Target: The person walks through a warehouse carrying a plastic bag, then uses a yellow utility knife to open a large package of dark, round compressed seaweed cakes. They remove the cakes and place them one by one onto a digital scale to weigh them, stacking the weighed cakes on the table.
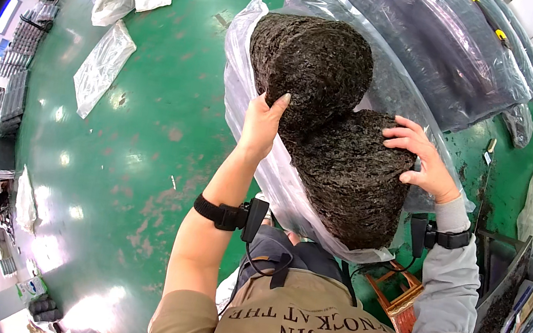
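Two thick, dark bundles of what looks like dried seaweed lie end to end in a long clear plastic bag (238,42), opened out beneath them. The far bundle (317,57) is rounded, and its lower left edge is gripped by my left hand (263,123), thumb on top and the other fingers largely hidden. Against it sits the near bundle (354,179), its folded layers showing. At its upper right edge my right hand (424,161) has its fingers bent and spread, fingertips touching the dark surface and thumb apart from them.
Large filled plastic bags (430,39) lie beyond to the right, a yellow-and-black tool (488,20) on top. A wooden stool (398,300) stands near my right side. Loose plastic (103,70) lies on the green floor (138,147). A dark-sided bin (499,291) is at right.
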`<state>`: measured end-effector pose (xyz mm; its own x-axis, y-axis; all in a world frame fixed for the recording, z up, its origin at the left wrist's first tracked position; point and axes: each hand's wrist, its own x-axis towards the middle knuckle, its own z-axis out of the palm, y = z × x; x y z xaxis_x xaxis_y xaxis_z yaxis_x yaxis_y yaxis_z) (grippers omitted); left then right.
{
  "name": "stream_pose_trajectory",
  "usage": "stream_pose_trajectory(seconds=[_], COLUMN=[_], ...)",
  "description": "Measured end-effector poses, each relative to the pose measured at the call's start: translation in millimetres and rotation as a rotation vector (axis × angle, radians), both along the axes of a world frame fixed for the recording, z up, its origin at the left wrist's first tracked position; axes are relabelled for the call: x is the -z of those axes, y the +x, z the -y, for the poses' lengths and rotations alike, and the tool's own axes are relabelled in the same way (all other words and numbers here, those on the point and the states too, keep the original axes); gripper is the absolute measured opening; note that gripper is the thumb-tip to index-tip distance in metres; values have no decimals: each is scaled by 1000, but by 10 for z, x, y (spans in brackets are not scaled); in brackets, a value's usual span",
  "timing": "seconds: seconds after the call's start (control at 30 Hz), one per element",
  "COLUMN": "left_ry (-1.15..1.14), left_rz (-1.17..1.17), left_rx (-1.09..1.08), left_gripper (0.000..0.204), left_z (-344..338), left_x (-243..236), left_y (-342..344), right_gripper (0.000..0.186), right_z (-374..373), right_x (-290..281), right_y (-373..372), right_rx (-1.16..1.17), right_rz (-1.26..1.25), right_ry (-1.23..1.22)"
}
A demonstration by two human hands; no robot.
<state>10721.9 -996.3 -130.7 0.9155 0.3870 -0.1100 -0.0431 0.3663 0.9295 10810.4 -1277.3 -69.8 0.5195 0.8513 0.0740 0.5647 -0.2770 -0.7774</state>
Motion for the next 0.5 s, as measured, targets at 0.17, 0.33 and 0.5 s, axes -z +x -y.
stream_pose_trajectory(seconds=[0.17,0.33,0.5], left_ry=[-35,450,1043], left_rz=[-34,123,565], left_rx=[18,-83,237], left_gripper=[25,46,53], left_z=[-87,96,224], left_x=[14,-364,-526], left_y=[-5,-115,-203], right_gripper=[49,22,30], right_z=[-47,-125,-131], right_x=[-110,-46,-88], right_y=[52,119,207], right_rx=[-15,178,308], right_rz=[-42,108,124], right_ry=[-96,-62,-243])
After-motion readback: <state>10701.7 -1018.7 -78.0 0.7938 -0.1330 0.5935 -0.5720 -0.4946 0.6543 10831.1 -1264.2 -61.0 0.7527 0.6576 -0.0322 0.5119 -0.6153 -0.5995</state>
